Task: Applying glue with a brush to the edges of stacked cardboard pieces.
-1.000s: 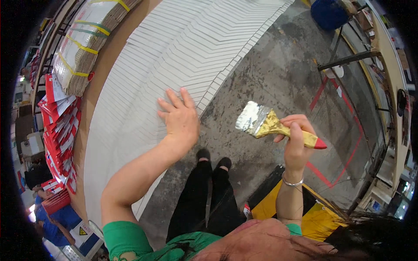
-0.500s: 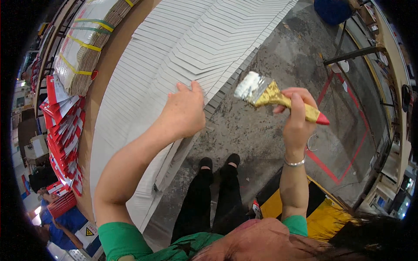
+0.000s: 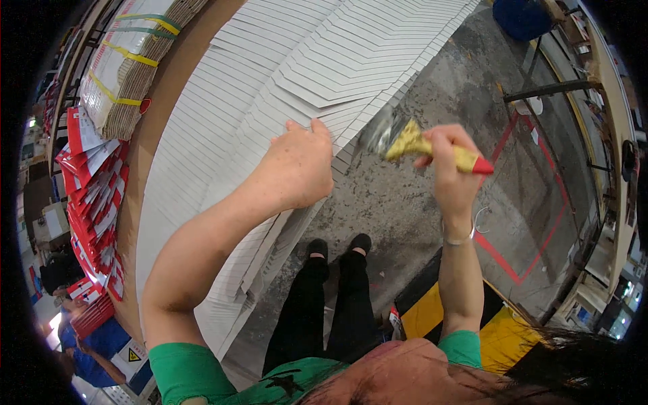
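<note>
White flat cardboard sheets (image 3: 223,115) lie fanned in a long overlapping stack, their edges stepped like shingles. My left hand (image 3: 300,165) rests on them near the right edge, palm down, its visible fingertips apart on the sheets; the thumb is hidden. In my right hand (image 3: 449,152) is a wide paintbrush (image 3: 408,140) with a yellow, red-tipped handle. Its bristles point left, close to the sheets' right edge, and are smeared by motion. I cannot tell whether they touch it.
Under the sheets is a brown table (image 3: 152,128), bearing a strapped cardboard bundle (image 3: 125,81) and red-and-white printed pieces (image 3: 94,202). A person in blue (image 3: 101,347) is at the lower left. A blue container (image 3: 521,18) stands at the upper right, with yellow-and-black panels (image 3: 432,314) by my right arm.
The brush has swung left toward the sheets' edge, and its white-coated bristles have become a blur. My left hand sits slightly farther right in the picture.
</note>
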`<state>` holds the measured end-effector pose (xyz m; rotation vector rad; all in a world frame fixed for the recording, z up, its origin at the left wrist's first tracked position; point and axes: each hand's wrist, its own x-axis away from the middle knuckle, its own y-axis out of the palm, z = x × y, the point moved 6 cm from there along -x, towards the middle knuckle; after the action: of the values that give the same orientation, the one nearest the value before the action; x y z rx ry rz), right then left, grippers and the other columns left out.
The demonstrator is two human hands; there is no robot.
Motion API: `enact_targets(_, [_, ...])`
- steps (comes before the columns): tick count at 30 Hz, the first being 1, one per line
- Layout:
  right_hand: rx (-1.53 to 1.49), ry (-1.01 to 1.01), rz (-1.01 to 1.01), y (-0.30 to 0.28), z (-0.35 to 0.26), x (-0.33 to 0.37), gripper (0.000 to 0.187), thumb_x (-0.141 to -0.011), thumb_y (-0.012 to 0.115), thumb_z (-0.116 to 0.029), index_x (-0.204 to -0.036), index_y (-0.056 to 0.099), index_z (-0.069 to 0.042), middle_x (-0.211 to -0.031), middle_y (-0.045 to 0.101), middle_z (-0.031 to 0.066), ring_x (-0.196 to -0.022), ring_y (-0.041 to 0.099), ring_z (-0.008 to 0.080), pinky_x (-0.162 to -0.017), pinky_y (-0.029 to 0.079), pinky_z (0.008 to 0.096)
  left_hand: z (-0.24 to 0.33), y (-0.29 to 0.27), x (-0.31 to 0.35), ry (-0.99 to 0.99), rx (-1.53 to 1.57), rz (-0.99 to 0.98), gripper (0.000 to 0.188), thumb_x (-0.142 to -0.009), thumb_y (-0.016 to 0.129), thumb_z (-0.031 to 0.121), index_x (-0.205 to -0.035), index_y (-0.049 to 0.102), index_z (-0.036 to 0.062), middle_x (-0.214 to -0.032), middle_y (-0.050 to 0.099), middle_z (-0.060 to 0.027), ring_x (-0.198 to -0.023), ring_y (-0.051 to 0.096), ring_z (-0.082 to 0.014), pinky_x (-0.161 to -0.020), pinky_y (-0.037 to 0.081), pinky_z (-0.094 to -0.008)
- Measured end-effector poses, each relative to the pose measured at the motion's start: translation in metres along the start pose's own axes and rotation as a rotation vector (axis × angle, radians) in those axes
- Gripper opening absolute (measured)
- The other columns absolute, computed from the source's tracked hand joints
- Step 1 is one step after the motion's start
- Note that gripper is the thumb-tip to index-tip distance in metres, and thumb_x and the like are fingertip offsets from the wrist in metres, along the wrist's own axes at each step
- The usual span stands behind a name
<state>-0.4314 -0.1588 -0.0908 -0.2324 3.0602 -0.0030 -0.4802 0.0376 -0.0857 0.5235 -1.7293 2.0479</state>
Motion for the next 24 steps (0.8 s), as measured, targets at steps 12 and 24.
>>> enact_targets(12, [-0.014,0.015,0.072,-0.004,-0.020,-0.001,0.015,-0.089,0.053,-0.011,-0.082,0.057,0.002,-0.077,0.061,0.0071,-0.054,0.058,0.0107,-0.048,0.046,0.0226,0.004,-0.004,0.002,0.037,0.051,0.025,0.043,-0.071,0.050,0.001,-0.107,0.039,-0.0203,-0.094,0.052,-0.0443,-0.087,0.059,-0.0463,-0.080,0.049,-0.0441])
enact_targets(24, [-0.053,0.107,0.141,0.016,-0.021,0.034,0.006,-0.075,0.060,-0.002,-0.070,0.058,0.001,-0.072,0.060,0.0075,-0.060,0.056,0.0122,-0.053,0.044,0.0250,0.002,-0.004,0.000,0.068,0.088,0.048,0.035,-0.071,0.049,0.000,-0.099,0.043,-0.0190,-0.083,0.055,-0.0395,-0.081,0.060,-0.0457,-0.077,0.049,-0.0450])
